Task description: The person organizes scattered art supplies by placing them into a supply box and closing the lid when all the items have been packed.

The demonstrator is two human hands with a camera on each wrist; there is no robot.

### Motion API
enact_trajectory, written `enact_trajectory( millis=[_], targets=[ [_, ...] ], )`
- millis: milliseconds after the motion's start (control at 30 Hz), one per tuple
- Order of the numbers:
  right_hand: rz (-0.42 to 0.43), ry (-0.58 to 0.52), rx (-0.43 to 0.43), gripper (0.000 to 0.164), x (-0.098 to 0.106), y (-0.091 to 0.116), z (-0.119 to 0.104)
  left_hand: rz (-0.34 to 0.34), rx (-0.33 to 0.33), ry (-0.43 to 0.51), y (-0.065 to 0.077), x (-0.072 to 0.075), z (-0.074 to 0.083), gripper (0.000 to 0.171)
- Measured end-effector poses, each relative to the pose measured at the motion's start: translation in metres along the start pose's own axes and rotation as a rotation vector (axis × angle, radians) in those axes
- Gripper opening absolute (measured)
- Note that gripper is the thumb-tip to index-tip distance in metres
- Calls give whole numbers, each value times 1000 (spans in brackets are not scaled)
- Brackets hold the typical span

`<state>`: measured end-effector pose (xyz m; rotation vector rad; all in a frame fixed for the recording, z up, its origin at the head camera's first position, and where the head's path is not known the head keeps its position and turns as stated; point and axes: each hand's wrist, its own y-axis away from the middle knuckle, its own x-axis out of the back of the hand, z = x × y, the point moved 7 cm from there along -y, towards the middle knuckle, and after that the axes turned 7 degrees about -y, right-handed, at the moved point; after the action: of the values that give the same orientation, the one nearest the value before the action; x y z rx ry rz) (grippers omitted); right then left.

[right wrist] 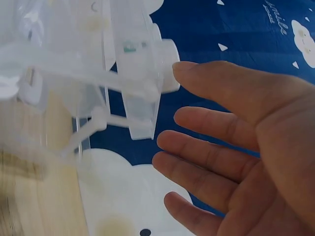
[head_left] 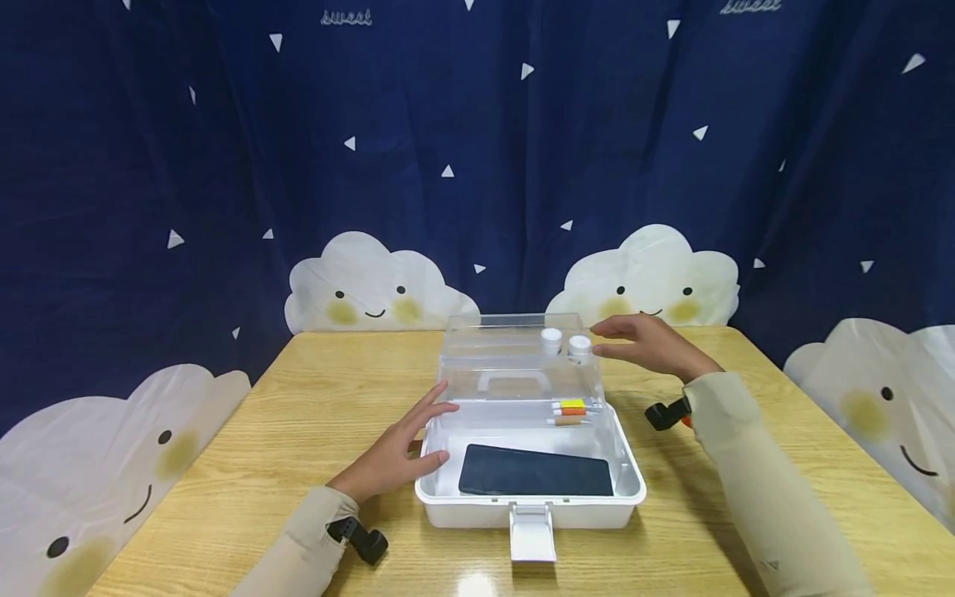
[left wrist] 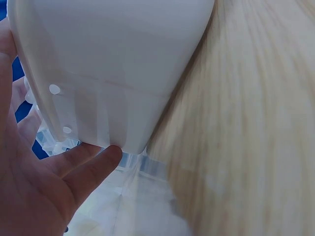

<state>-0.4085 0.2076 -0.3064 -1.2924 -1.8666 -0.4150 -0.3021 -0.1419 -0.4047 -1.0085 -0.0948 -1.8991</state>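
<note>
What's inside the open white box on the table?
A dark flat slab lies in the white box; small yellow, orange and brown items show toward its back. Whatever lies beneath the slab is covered.

White box [head_left: 485, 516], black slab [head_left: 535, 473], white caps [head_left: 579, 341], navy curtain [head_left: 403, 99] with white triangles [head_left: 448, 172]

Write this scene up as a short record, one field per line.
Box: white box, open, on a wooden table
Front latch: hanging down
Upper part: clear plastic section, raised at the back
Inside the box: dark flat rectangular object
Small slim items: yellow, orange, brown, toward the back right
White containers: two, at the clear section's right
Left hand: fingers spread at the box's left side
Right hand: beside the nearer container, contact unclear
</note>
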Motion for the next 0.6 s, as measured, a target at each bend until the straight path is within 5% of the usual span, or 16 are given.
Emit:
enact_trajectory(
  millis=[600],
  targets=[
    [1, -32, -107, 70, 2, 24, 36, 1, 20, 0, 0, 0, 0, 64]
  ],
)
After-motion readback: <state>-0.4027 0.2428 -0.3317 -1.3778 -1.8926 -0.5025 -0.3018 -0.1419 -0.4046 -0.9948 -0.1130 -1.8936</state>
